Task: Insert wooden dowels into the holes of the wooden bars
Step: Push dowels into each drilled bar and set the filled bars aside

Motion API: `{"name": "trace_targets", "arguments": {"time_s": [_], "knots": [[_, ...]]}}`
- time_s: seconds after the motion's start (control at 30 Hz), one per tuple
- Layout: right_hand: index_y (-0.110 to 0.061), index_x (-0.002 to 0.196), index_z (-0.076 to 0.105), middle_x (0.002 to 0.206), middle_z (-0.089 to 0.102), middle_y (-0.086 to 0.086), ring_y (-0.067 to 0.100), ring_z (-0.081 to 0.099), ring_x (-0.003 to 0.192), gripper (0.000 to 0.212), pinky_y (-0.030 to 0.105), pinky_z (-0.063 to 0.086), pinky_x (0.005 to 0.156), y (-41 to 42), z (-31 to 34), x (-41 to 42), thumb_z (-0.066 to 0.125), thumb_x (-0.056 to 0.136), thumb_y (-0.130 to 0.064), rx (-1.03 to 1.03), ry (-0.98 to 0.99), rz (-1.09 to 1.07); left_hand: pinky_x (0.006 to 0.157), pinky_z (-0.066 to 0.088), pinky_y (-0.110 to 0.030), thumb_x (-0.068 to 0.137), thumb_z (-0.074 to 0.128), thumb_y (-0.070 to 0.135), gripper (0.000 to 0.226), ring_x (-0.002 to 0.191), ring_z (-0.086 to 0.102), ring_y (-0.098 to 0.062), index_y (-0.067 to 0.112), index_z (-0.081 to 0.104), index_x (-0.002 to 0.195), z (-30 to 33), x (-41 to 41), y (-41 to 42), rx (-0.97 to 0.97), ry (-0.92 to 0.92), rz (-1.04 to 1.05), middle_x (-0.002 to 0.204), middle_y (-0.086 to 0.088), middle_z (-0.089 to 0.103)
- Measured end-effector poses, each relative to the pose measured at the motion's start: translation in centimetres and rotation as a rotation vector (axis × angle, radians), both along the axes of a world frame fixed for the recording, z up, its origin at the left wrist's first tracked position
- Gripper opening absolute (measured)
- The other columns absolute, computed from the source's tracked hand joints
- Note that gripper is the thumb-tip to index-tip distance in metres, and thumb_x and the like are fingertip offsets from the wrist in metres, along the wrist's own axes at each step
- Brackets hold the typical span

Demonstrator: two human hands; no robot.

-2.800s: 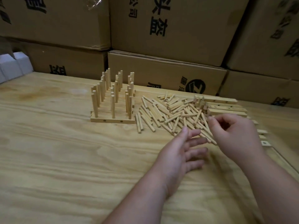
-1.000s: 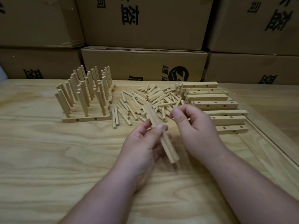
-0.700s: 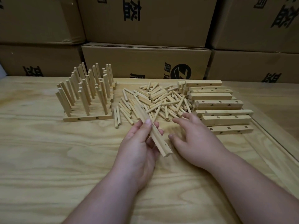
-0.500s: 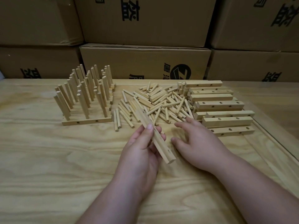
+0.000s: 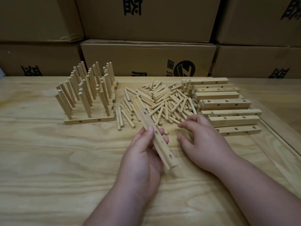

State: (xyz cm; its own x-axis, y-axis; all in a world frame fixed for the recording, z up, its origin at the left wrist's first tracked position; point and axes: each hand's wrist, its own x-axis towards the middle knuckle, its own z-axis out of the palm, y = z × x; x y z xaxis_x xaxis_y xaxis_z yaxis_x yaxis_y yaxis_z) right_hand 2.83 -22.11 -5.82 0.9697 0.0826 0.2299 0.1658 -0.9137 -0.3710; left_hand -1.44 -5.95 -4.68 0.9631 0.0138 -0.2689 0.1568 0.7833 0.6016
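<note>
left of centre, upper half: finished pale wooden bars with upright dowels (image 5: 88, 95), rows standing close together on the light plywood worktop (image 5: 48, 160). stacked brown cardboard boxes (image 5: 146, 22) fill the top of the frame behind.

centre: loose pile of short round wooden dowels (image 5: 162, 101), lying criss-cross, none yet picked.

lower centre: left hand (image 5: 143, 154) grips a pale square wooden bar with holes (image 5: 156, 139), thumb on top, fingers curled under; bar tilted, far end toward the pile, near end raised off the worktop. holes along its upper face show empty.

right of that: right hand (image 5: 200, 141) holds nothing, fingers loosely spread, fingertips at the near edge of the pile.

right, mid-height: stack of undone drilled wooden bars (image 5: 226, 105), holes empty.

judgement: step is fetching the first dowel for the held bar. pinch one dowel near its end, keep the bar steady with holes facing up, line the dowel straight with a hole before pressing; skewed entry would likely jam.
</note>
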Motion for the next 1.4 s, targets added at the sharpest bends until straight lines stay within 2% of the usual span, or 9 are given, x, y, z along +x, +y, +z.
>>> {"name": "trace_targets", "arguments": {"time_s": [0.1,0.17,0.27,0.53,0.77,0.9,1.03,1.23,1.4], "knots": [[-0.039,0.139,0.051,0.161,0.025,-0.002,0.021,0.041,0.14,0.049,0.036,0.041,0.105,0.2,0.0,0.2,0.057,0.092,-0.049,-0.004,0.022,-0.044,0.055,0.044,-0.027,0.092,0.058,0.024,0.024,0.063,0.056,-0.015,0.012,0.076,0.102,0.3,-0.1,0.2,0.036,0.043,-0.035,0.079,-0.003,0.067],[-0.037,0.143,0.047,0.164,0.025,0.001,0.024,0.041,0.141,0.053,0.036,0.04,0.107,0.2,0.0,0.3,0.056,0.092,-0.048,-0.019,0.044,-0.057,0.047,0.039,-0.024,0.097,0.051,0.023,0.032,0.06,0.051,-0.014,0.011,0.08,0.091,0.5,0.0,0.2,0.046,0.051,-0.058,0.077,-0.003,0.064],[-0.034,0.144,0.042,0.153,0.04,-0.006,0.02,0.05,0.131,0.055,0.035,0.044,0.101,0.1,0.1,0.4,0.058,0.092,-0.042,0.039,0.012,-0.047,0.046,0.035,-0.024,0.1,0.044,0.025,0.035,0.059,0.049,-0.015,0.008,0.073,0.11,0.8,0.2,0.1,0.038,0.043,-0.073,0.079,-0.004,0.062],[-0.03,0.136,0.053,0.123,0.056,-0.007,0.02,0.059,0.111,0.045,0.039,0.052,0.089,0.4,0.0,0.3,0.059,0.093,-0.038,0.02,-0.022,-0.049,0.047,0.035,-0.024,0.1,0.044,0.027,0.036,0.058,0.049,-0.014,0.009,0.072,0.115,0.6,0.6,0.1,0.048,0.033,-0.124,0.075,-0.003,0.059],[-0.029,0.121,0.062,0.117,0.052,-0.005,0.023,0.062,0.101,0.027,0.042,0.056,0.079,0.6,0.4,0.1,0.051,0.098,-0.039,-0.131,0.021,-0.049,0.05,0.037,-0.024,0.1,0.045,0.026,0.033,0.057,0.051,-0.013,0.011,0.072,0.111,0.6,0.7,0.3,0.042,0.037,-0.136,0.077,-0.003,0.059],[-0.03,0.112,0.059,0.113,0.045,-0.004,0.023,0.061,0.091,0.018,0.038,0.052,0.07,0.9,0.4,-0.1,0.05,0.097,-0.026,-0.164,0.026,-0.056,0.052,0.038,-0.025,0.1,0.046,0.026,0.032,0.058,0.05,-0.013,0.012,0.072,0.111,0.5,0.7,0.4,0.044,0.033,-0.141,0.077,-0.002,0.059],[-0.033,0.105,0.053,0.111,0.048,-0.007,0.022,0.06,0.087,0.016,0.036,0.047,0.065,1.1,0.4,-0.3,0.05,0.095,-0.021,-0.122,-0.013,-0.049,0.052,0.038,-0.025,0.101,0.046,0.027,0.032,0.059,0.05,-0.013,0.012,0.071,0.115,0.5,0.8,0.4,0.032,0.035,-0.134,0.078,-0.003,0.059],[-0.035,0.112,0.067,0.116,0.058,-0.014,0.015,0.06,0.103,0.026,0.038,0.054,0.083,1.1,0.1,-0.1,0.053,0.094,-0.023,0.04,-0.055,-0.018,0.054,0.037,-0.026,0.101,0.044,0.028,0.033,0.058,0.05,-0.013,0.013,0.072,0.113,0.4,0.9,0.5,0.026,0.033,-0.133,0.078,-0.002,0.058],[-0.03,0.112,0.075,0.105,0.045,-0.017,-0.003,0.046,0.092,0.021,0.02,0.048,0.08,1.1,-0.3,0.2,0.067,0.093,-0.023,0.263,-0.255,0.033,0.052,0.039,-0.026,0.1,0.046,0.028,0.032,0.058,0.05,-0.014,0.013,0.071,0.11,0.3,0.9,0.5,0.013,0.03,-0.141,0.078,-0.003,0.059]]}}
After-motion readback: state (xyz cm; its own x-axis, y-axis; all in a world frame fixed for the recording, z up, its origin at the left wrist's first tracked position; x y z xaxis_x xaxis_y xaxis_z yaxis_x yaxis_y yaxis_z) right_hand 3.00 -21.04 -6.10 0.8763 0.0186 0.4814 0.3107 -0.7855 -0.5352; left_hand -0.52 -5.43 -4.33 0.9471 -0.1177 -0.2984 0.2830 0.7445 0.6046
